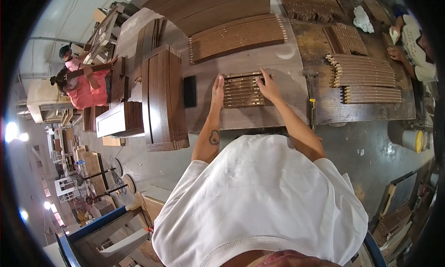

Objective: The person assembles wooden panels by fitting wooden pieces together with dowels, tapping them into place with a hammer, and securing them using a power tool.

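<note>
Short brown slats: one row on table, long axis left to right, flanked by left hand and right hand, about equally near. Left: unclenched, fingers straight along slat ends. Right: at far right corner, thumb parted; grasp cannot be told.

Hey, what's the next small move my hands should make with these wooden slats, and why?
I'd probably ease the far slat gently into line with the others. It looks slightly slanted, with a dark gap beside it, and your left hand and right hand are already at opposite ends of the wooden slats.
</note>
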`<state>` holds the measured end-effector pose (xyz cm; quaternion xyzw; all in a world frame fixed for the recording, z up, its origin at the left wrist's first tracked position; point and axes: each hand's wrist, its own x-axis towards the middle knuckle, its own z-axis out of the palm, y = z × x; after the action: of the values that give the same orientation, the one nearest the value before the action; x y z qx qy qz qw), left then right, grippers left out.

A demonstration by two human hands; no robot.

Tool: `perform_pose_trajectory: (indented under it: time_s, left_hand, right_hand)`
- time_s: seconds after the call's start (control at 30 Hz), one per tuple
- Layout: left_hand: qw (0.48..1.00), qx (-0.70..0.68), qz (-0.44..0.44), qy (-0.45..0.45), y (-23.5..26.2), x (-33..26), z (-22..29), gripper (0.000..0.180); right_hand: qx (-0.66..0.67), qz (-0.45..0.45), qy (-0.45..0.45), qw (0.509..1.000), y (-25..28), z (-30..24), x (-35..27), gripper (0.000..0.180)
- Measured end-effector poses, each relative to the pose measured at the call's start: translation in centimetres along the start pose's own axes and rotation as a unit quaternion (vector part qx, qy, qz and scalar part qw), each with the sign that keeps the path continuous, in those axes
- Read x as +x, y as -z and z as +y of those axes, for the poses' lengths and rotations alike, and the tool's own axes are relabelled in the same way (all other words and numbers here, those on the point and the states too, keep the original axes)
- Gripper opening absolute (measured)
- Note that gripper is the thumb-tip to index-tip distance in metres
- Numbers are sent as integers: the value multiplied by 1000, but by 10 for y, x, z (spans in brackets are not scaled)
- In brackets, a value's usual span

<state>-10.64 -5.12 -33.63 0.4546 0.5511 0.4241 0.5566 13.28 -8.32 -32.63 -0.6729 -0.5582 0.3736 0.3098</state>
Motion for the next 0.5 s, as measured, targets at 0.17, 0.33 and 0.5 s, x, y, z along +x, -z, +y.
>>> perform_pose_trajectory:
  time_s: [0.17,0.33,0.5]
  left_hand:
    - [999,-11,-25,-16,-1,-31,19,73]
    - [996,-37,-71,-39,0,-45,25,73]
    - [991,-76,-93,-51,-4,-57,31,73]
  right_hand:
    - [28,-8,-25,999,-13,-4,-14,64]
    - [254,24,21,967,-25,2,-24,71]
    - [244,18,22,969,-21,-2,-32,71]
